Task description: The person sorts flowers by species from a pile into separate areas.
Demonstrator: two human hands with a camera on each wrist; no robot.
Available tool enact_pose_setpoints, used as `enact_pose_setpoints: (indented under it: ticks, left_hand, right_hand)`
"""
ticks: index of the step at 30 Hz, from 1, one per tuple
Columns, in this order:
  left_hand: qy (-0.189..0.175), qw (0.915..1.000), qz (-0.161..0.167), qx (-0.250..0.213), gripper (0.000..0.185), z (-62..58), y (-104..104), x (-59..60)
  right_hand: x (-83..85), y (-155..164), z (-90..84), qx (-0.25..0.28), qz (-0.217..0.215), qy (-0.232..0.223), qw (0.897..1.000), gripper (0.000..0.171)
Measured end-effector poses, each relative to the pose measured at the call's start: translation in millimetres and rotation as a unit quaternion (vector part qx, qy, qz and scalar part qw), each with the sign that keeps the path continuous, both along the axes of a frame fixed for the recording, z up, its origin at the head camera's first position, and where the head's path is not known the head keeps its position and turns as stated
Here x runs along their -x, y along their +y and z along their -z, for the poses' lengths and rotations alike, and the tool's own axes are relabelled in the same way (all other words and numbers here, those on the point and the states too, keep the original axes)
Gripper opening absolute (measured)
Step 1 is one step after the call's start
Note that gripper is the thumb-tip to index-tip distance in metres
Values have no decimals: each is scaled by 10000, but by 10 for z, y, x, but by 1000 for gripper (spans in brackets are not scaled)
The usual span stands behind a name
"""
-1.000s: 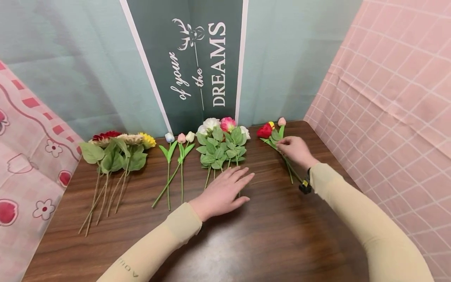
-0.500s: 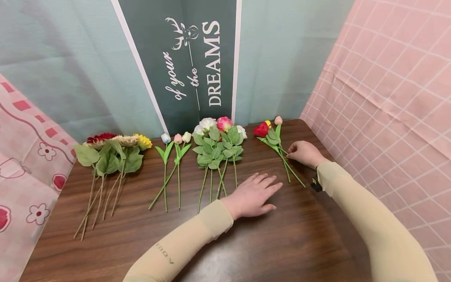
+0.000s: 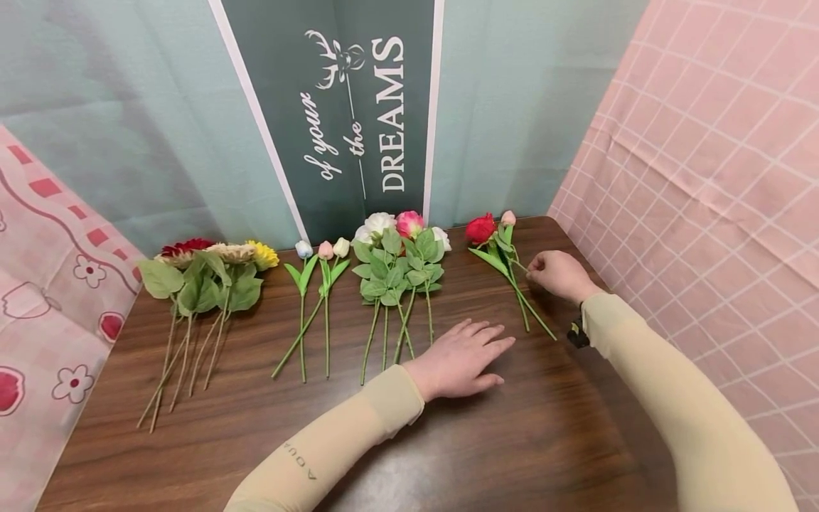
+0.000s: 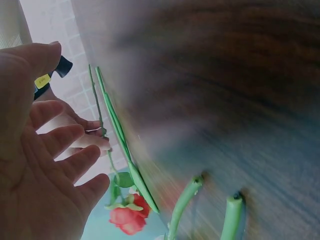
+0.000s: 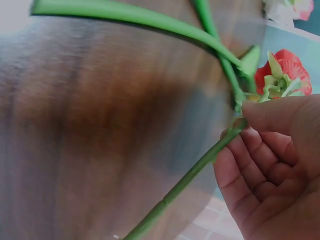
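Note:
Two flowers lie at the table's far right: a red rose [image 3: 480, 228] and a pink bud [image 3: 508, 217], their green stems [image 3: 530, 307] running toward me. My right hand [image 3: 533, 269] pinches one thin stem beside the rose's leaves; in the right wrist view, thumb and fingers [image 5: 248, 116] close on that stem [image 5: 195, 172] below the rose [image 5: 287, 70]. My left hand [image 3: 488, 348] rests flat on the table [image 3: 550, 441], fingers straight, left of those stems and holding nothing. In the left wrist view the left hand [image 4: 65, 155] is spread near the rose [image 4: 129, 217].
Three more flower groups lie along the back: white and pink peonies [image 3: 399, 263], three tulips [image 3: 320, 277], and red, cream and yellow daisies [image 3: 205, 277] at the left. A green "DREAMS" banner [image 3: 358, 114] stands behind. Pink cloth walls [image 3: 704, 178] flank the table.
My left hand slid right from the peony stems and then stayed still. My right hand moved from the rose's leaves to a stem and lifted it slightly; the rose shifted.

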State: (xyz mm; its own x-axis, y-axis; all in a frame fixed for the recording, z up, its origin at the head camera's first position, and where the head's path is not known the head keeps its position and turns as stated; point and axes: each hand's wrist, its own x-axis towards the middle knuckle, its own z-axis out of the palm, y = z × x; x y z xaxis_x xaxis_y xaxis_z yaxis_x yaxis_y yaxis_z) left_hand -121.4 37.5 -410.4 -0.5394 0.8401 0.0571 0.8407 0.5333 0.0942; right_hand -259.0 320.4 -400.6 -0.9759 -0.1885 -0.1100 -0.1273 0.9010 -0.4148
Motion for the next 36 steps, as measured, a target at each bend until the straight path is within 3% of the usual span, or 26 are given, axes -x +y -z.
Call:
enact_pose_setpoints:
  ticks: [8, 13, 17, 21, 23, 26, 28, 30, 32, 36]
  left_hand:
    - [-138, 9994, -144, -277, 65, -20, -84, 49]
    - [-464, 9909, -817, -962, 54, -51, -182, 95]
    - [-977, 9665, -1535, -1812, 45, -108, -307, 134]
    - [-1692, 9272, -1997, -2678, 42, -141, -437, 154]
    - [-2136, 9020, -2113, -3101, 42, -138, -492, 156]
    - [-2731, 8624, -2253, -3617, 45, -105, -566, 147]
    - [-3061, 8365, -2312, -3912, 46, -77, -626, 126]
    - [-3246, 8176, -2354, -4132, 48, -51, -703, 100]
    - [-3366, 8030, -2341, -4325, 46, -19, -790, 80]
    - [-3443, 7934, -2313, -4455, 40, -14, -951, 60]
  right_hand:
    - [34, -45, -218, 312, 59, 258, 9992, 22]
    - [-30, -257, -395, 611, 86, 472, 9970, 22]
    - [-104, -521, -552, 1071, -87, 633, 9922, 21]
    - [-187, -802, -655, 1945, -206, 416, 9798, 24]
    - [-231, -955, -675, 2552, -115, 146, 9667, 27]
    - [-301, -1185, -674, 3517, 28, -250, 9358, 30]
    - [-357, -1334, -648, 4209, 117, -476, 9058, 30]
    - [-423, -1460, -606, 4785, 193, -696, 8751, 31]
    - [-486, -1557, -542, 5243, 232, -841, 8470, 34]
    - [-569, -1680, -400, 5845, 266, -995, 8048, 39]
